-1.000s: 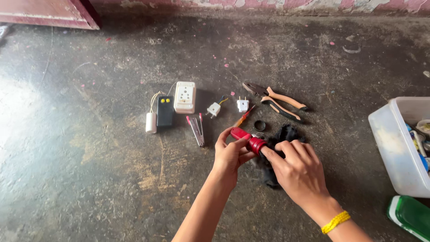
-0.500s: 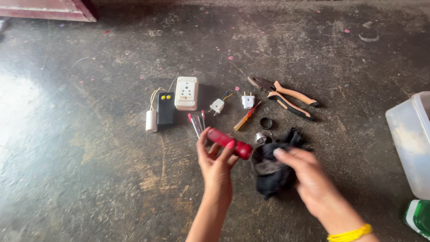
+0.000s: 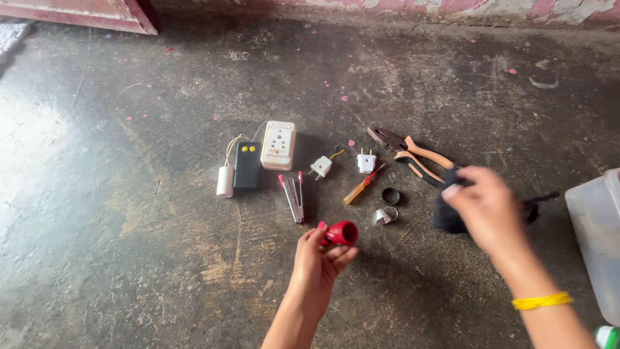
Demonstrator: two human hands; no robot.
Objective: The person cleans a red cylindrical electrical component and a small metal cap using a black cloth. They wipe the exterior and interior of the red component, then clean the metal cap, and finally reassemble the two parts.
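Note:
My left hand [image 3: 318, 260] holds a red cylindrical part [image 3: 341, 232] by its end, its open mouth turned toward me, low over the dark concrete floor [image 3: 129, 213]. To the right, my right hand [image 3: 487, 208], blurred with motion, grips a black cloth-like bundle [image 3: 448, 213]; a yellow band circles that wrist. Between the hands lie a small silver reflector cup [image 3: 385, 216] and a black ring [image 3: 391, 196].
Laid out on the floor: a white socket box [image 3: 278, 145], black box with yellow buttons [image 3: 246, 165], white cylinder [image 3: 225, 181], wire stripper [image 3: 292, 196], two white plugs [image 3: 321, 167], orange screwdriver [image 3: 363, 185], orange-handled pliers [image 3: 413, 152]. A translucent plastic bin [image 3: 597, 239] stands at right.
The hands have drawn apart: the left keeps the red part and has turned it end-on, while the right has lifted the black bundle away rightward. The view has shifted.

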